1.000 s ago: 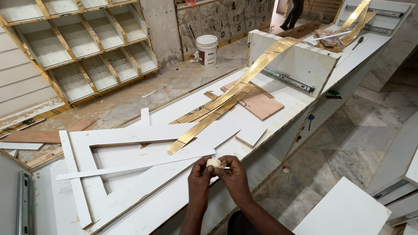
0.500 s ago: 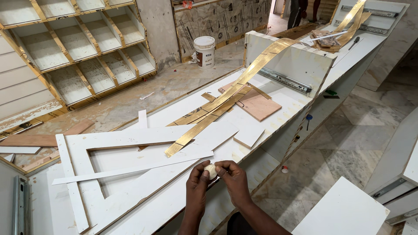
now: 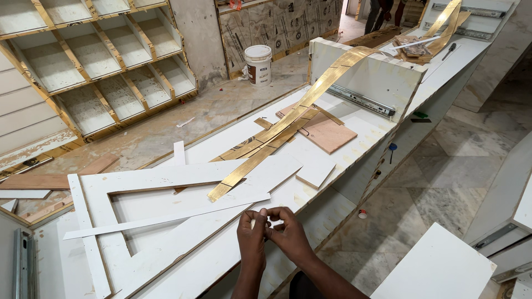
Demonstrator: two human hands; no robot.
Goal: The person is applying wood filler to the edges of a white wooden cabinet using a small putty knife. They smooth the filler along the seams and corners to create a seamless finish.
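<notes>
Head view: small pale rounded object [image 3: 254,223], mostly hidden, pinched between both sets of fingertips just above near edge of long white laminate worktop [image 3: 354,138]. Left hand [image 3: 252,238] and right hand [image 3: 288,235] both curled closed around it. Probably light, easily dropped; best gripped at edges. Beyond, thin white strip [image 3: 166,217] and shiny gold metal strips [image 3: 288,124].

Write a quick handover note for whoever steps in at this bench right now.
Left hand and right hand: together over the near edge of the white bench, pinching a small pale object; what it is cannot be told.
Long gold strips lie loose across the white boards, one end draped over the upright drawer panel.
Nothing visibly fixed down. The strips and the brown board lie untouched.
</notes>
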